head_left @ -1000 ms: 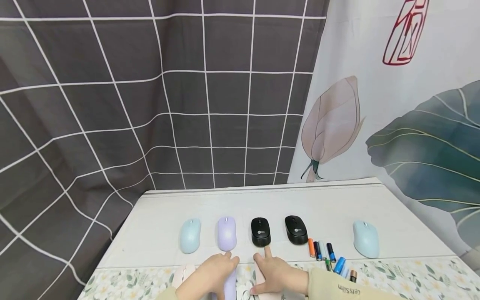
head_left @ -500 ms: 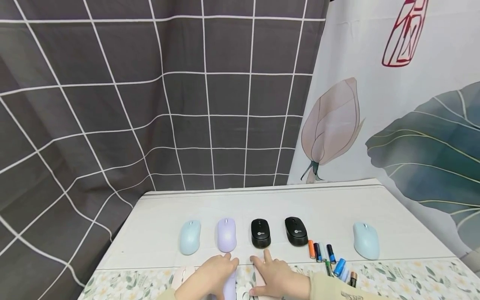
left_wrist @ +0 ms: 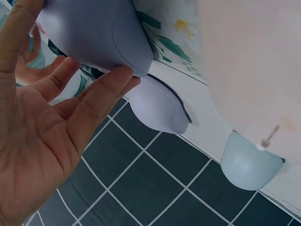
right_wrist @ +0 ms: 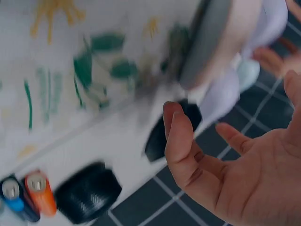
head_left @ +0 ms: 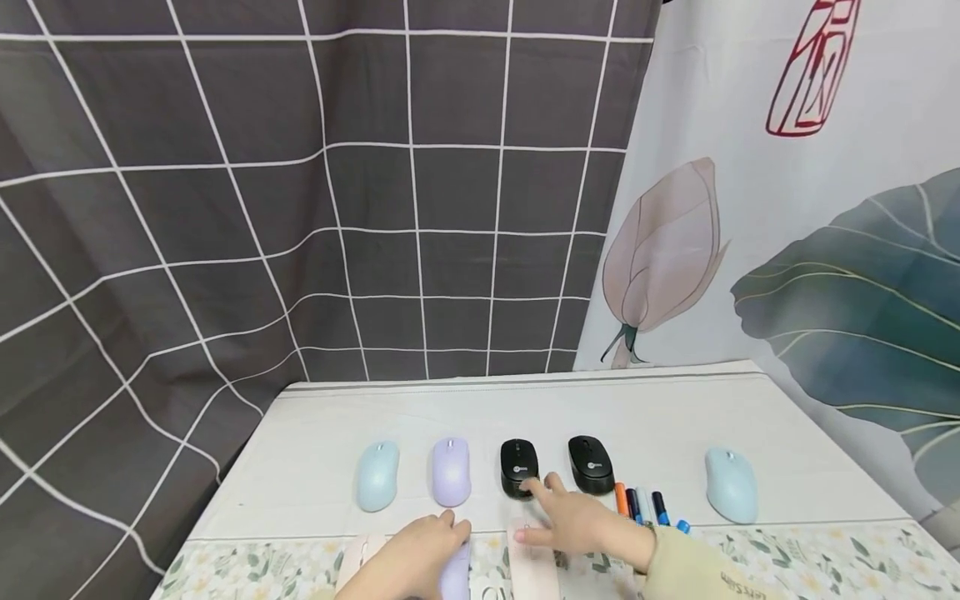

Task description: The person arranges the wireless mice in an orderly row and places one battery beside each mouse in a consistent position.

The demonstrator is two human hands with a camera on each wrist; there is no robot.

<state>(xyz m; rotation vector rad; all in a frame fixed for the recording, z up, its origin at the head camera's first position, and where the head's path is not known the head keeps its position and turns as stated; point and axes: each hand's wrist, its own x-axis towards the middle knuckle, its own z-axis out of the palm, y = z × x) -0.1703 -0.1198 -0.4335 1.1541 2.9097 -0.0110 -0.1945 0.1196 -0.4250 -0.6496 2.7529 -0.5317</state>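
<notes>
Got the left hand (head_left: 426, 552) pinching a purple mouse (head_left: 456, 575), with the thumb on one side and fingertips against the far end, going by the left wrist view. Can't tell how tight. Also got a pink mouse (head_left: 360, 554) just left of that hand.

Looking at the right hand (head_left: 579, 521), would call it loosely spread, with fingers slightly bent and gaps between them. Can see a second pink mouse (head_left: 536, 577) by that hand, just left of the palm and partly covered by the thumb. Can't tell about actual contact there, way too blurry in the wrist view.

Straight ahead of the left hand, can spot another purple mouse (head_left: 451, 472), then a light blue mouse (head_left: 377, 476) farther left. Right at the right hand's fingertips, got a black mouse (head_left: 516, 462), partly overlapped by a finger. Ahead of the knuckles, another black mouse (head_left: 591, 464). Just right of that hand, some batteries (head_left: 622, 498), and well apart, farther right, another light blue mouse (head_left: 731, 486). Under both hands, flowery cloth (head_left: 255, 571).
</notes>
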